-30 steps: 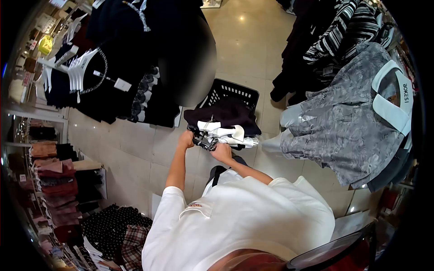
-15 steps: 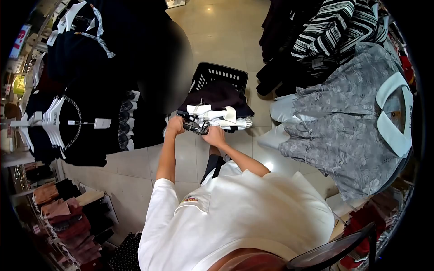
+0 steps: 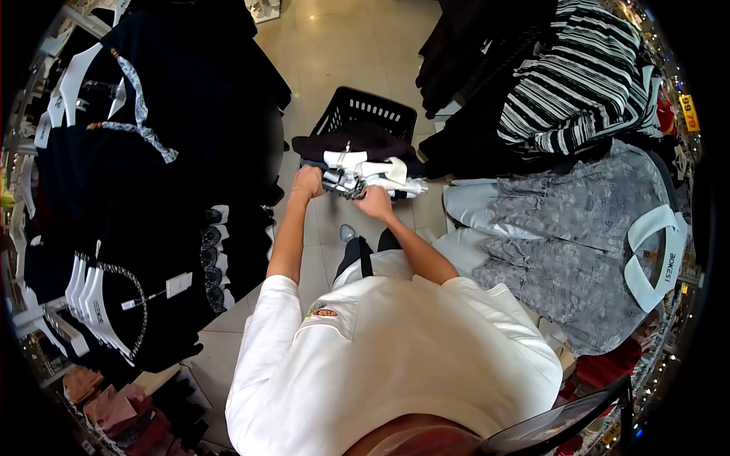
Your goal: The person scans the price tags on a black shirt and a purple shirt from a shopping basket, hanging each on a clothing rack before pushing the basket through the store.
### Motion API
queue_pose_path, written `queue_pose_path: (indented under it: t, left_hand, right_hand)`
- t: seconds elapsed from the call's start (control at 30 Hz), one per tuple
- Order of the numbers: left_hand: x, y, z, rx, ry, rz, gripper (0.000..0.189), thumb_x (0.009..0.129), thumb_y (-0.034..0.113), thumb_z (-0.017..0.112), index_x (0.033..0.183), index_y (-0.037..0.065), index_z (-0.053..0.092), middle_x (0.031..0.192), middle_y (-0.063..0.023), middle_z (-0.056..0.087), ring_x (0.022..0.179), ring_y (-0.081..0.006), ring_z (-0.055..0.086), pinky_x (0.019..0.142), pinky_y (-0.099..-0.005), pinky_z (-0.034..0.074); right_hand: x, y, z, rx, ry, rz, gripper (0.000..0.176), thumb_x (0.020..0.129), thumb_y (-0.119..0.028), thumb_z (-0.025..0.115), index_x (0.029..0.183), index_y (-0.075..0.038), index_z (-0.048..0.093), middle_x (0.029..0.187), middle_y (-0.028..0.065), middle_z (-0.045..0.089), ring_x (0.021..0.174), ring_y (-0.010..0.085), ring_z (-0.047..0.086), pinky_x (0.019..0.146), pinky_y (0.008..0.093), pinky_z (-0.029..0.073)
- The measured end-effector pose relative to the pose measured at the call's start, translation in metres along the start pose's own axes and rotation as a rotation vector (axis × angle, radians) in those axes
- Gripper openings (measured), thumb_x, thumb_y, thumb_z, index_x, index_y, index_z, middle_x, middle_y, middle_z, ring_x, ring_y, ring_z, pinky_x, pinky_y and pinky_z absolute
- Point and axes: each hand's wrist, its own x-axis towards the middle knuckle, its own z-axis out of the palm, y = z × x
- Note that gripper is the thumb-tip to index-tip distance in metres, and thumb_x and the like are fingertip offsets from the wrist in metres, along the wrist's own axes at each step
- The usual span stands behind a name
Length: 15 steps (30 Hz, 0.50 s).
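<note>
Looking at a black basket here, hard plastic by the look of it, boxy, with rows of slots punched through the wall. Got matte dark purplish cloth bunched over its near half, then at the near end a jumble of smooth white hangers with shiny metal clips. Both hands apart from each other, fingers curled: left hand at the basket's near left, right hand at its near end, towards the right. Can't tell what, if anything, either is clamped on, too cluttered there. Left of the basket, loads of soft black clothes, with scalloped lace trim on the nearer ones. Right of it and nearer, a crinkly grey patterned garment with a flat white collar. Farther right, a folded-over striped top, black and white. Around the basket, glossy beige floor tiles.
</note>
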Motion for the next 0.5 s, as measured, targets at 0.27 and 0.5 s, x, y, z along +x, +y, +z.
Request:
queue_pose_path:
  t: [0.27,0.5]
  left_hand:
    - [0.094,0.024,-0.033,-0.006,-0.035,0.039,0.022,0.065,0.013,0.064,0.084,0.004,0.07,0.098,-0.0203,0.066,0.096,-0.0339,0.062,0.085,-0.0431,0.048]
    - [0.158,0.039,-0.057,-0.061,-0.036,0.058,0.021,0.065,0.012,0.062,0.083,0.003,0.069,0.093,-0.0214,0.066,0.091,-0.036,0.063,0.084,-0.0433,0.05]
  right_hand:
    - [0.094,0.011,-0.066,-0.114,-0.092,0.029,0.039,0.058,-0.033,0.074,0.08,-0.002,0.069,0.085,0.0215,0.066,0.083,0.0351,0.064,0.077,0.0404,0.051]
    - [0.167,0.03,-0.105,-0.108,-0.017,-0.118,0.038,0.054,-0.031,0.076,0.068,0.002,0.065,0.069,0.0232,0.061,0.069,0.0369,0.061,0.065,0.0408,0.049]
